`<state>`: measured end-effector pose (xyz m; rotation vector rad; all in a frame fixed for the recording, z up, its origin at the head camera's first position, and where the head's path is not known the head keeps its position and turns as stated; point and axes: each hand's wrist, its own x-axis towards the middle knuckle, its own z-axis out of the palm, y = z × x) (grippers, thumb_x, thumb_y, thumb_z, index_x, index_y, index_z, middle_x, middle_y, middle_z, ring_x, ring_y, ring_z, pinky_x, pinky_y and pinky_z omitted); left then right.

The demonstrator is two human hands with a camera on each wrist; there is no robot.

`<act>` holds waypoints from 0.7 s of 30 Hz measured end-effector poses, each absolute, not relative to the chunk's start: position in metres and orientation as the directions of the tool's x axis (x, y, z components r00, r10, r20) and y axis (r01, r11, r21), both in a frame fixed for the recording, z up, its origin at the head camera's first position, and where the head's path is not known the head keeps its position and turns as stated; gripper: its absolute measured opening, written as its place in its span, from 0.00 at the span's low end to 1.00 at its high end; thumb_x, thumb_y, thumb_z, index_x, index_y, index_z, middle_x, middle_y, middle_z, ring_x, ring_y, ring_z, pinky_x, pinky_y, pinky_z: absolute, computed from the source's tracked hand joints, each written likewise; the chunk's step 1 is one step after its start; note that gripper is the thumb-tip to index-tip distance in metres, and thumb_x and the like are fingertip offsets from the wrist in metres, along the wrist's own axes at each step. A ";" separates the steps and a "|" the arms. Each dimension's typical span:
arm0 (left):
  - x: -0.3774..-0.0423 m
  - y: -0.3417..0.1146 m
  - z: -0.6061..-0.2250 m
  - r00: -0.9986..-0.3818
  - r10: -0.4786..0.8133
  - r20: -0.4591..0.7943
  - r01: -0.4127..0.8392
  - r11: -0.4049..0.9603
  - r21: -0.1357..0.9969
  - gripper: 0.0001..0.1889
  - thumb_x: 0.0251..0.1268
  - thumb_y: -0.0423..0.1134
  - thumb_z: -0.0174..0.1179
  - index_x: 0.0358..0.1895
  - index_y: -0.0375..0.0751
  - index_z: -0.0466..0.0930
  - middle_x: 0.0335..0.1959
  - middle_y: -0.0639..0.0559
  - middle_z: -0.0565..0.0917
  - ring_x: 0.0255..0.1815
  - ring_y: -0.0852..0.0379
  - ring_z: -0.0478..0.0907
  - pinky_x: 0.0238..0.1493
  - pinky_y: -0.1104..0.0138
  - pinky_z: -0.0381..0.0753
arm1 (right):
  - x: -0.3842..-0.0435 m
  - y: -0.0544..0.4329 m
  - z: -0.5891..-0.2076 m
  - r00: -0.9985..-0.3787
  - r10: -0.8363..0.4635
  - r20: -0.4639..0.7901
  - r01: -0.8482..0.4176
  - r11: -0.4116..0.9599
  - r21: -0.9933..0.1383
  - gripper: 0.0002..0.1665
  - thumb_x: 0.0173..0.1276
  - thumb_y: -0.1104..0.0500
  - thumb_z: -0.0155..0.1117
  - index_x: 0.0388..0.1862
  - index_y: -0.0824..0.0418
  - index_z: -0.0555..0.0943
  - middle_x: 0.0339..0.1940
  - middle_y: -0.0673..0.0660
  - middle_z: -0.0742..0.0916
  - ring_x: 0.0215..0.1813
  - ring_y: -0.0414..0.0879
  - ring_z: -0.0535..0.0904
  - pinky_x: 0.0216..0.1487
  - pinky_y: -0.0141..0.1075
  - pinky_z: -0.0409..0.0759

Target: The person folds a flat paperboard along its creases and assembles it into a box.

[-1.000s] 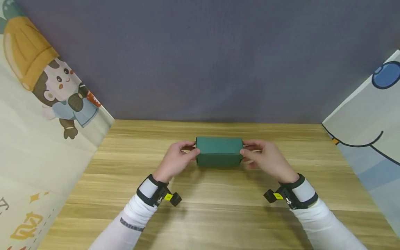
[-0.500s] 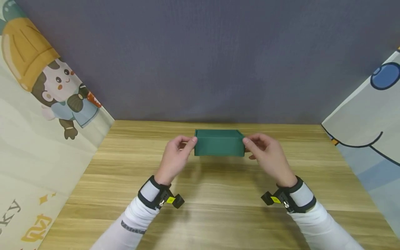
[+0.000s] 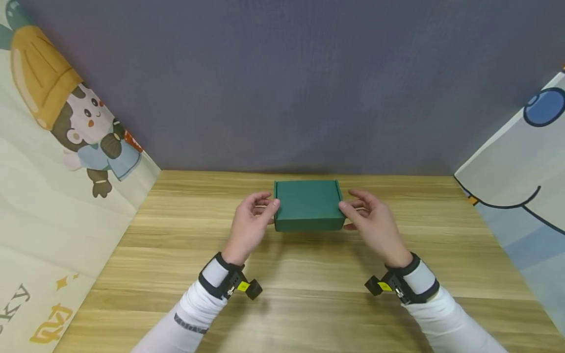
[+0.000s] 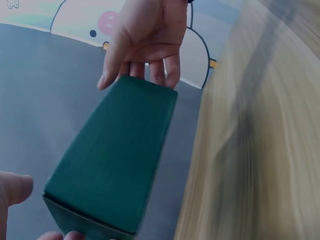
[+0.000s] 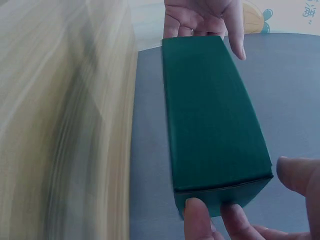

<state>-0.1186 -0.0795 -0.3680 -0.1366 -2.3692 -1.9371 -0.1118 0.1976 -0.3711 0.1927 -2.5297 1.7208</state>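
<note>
A closed dark green cardboard box [image 3: 308, 201] is held between my two hands at the middle of the wooden table, its broad top face up and the front side showing. My left hand [image 3: 249, 223] grips its left end, thumb along the top edge and fingers against the end face. At the opposite end, my right hand [image 3: 372, 223] holds it the same way, with the thumb at the upper corner. In the right wrist view, the right fingers [image 5: 197, 220] press on the end of the box, and the thumb stands beside its corner. A shadow lies on the table below the box.
The wooden table [image 3: 304, 304] spreads around both hands. Behind it rises a dark grey backdrop [image 3: 304, 88]. Printed cloths flank it, with a cartoon figure [image 3: 99, 127] on the left and a blue round shape [image 3: 545, 105] on the right.
The box has been tilted in both hands: half a second ago its front side faced me more; now the broad top shows. It also sits slightly further back than a second ago.
</note>
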 end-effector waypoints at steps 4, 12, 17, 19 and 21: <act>-0.118 -0.078 -0.371 -0.993 0.028 0.118 0.121 0.259 0.958 0.26 0.63 0.49 0.65 0.61 0.43 0.75 0.45 0.46 0.80 0.47 0.49 0.79 0.46 0.61 0.83 | -0.113 0.197 -0.377 -0.990 -0.061 0.128 -0.142 0.433 -0.890 0.40 0.67 0.41 0.62 0.70 0.63 0.67 0.43 0.61 0.85 0.37 0.46 0.84 0.33 0.35 0.86; -0.120 -0.076 -0.380 -0.994 0.042 0.104 0.111 0.286 0.952 0.22 0.62 0.42 0.66 0.60 0.46 0.77 0.48 0.49 0.80 0.49 0.49 0.79 0.49 0.60 0.81 | -0.116 0.197 -0.385 -0.992 -0.076 0.097 -0.121 0.457 -0.881 0.35 0.68 0.45 0.63 0.67 0.62 0.71 0.41 0.62 0.84 0.36 0.49 0.83 0.31 0.34 0.85; -0.120 -0.076 -0.389 -0.995 0.059 0.081 0.095 0.292 0.952 0.22 0.62 0.40 0.66 0.60 0.46 0.77 0.56 0.52 0.80 0.49 0.50 0.80 0.43 0.63 0.84 | -0.115 0.197 -0.390 -0.994 -0.106 0.029 -0.070 0.408 -0.910 0.36 0.68 0.47 0.63 0.70 0.62 0.68 0.52 0.66 0.81 0.44 0.52 0.84 0.33 0.38 0.86; -0.121 -0.076 -0.394 -0.996 0.063 0.066 0.082 0.306 0.948 0.21 0.62 0.41 0.65 0.59 0.47 0.77 0.57 0.54 0.79 0.49 0.51 0.81 0.42 0.64 0.84 | -0.115 0.197 -0.392 -0.993 -0.115 0.006 -0.052 0.406 -0.912 0.37 0.68 0.47 0.63 0.70 0.63 0.67 0.53 0.66 0.81 0.46 0.52 0.84 0.34 0.40 0.86; -0.121 -0.076 -0.399 -0.996 0.066 0.053 0.072 0.321 0.944 0.21 0.63 0.42 0.65 0.60 0.47 0.77 0.57 0.54 0.79 0.49 0.52 0.81 0.42 0.64 0.83 | -0.115 0.197 -0.395 -0.993 -0.120 -0.012 -0.039 0.415 -0.909 0.37 0.68 0.47 0.63 0.70 0.63 0.68 0.53 0.66 0.81 0.44 0.52 0.84 0.34 0.42 0.86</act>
